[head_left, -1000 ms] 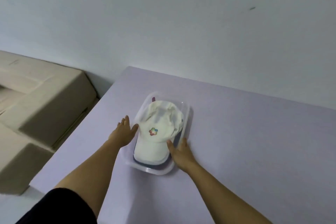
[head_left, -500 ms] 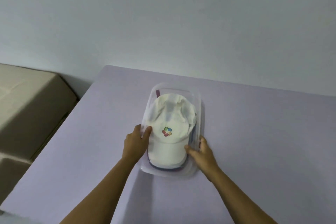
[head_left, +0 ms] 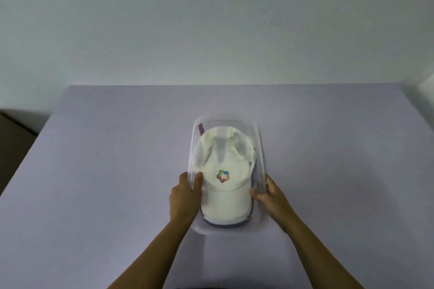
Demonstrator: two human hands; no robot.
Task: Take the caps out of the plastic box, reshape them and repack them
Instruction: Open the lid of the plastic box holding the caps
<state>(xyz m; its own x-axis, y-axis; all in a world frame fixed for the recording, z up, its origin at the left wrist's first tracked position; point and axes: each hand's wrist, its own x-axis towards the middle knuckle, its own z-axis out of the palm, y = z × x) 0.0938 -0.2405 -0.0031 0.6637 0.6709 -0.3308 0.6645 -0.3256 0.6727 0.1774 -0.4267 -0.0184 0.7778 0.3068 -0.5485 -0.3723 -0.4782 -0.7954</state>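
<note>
Steadying the plastic box [head_left: 262, 157] so I can pull caps [head_left: 223, 202], left hand [head_left: 184, 197] and right hand [head_left: 272, 195] fingers [head_left: 184, 178] pinching its side walls.

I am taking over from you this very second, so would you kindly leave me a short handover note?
Left hand: grips the left wall of the plastic box, thumb inside the rim.
Right hand: grips the right wall.
The box sits on the purple table. A white cap lies on top inside, with the brim of a darker cap showing beneath.
Done: nothing taken out yet.
Left: lift out the caps, reshape them, repack.
</note>
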